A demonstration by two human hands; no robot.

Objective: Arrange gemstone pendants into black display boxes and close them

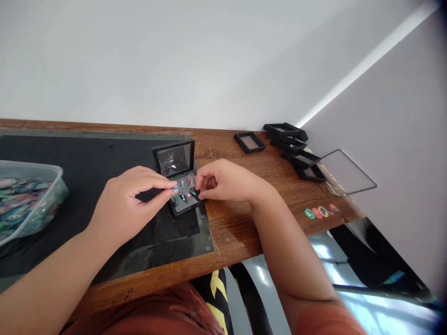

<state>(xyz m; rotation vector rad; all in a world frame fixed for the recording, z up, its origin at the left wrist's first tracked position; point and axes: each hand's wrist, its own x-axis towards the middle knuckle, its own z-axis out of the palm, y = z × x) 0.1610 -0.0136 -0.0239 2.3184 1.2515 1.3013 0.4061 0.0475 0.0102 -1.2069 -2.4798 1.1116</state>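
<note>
An opened black case (177,211) with a clear window in its raised lid (174,159) lies at the right end of a dark mat. Several small shiny nail-shaped pieces (183,197) in green, blue and pink rest on its grey bottom. My left hand (131,204) pinches a pale blue piece (177,187) between thumb and forefinger above the left part of the case. Curled over the right edge of the case is my right hand (226,181), its fingertips by a dark piece (194,193); whether they grip it is unclear.
A clear plastic tub (57,195) of many similar pieces stands at the left on the dark mat (111,156). Black frames (303,159) are piled at the right rear, with a single one (249,142) beside them. Round stickers (317,212) lie near the right edge.
</note>
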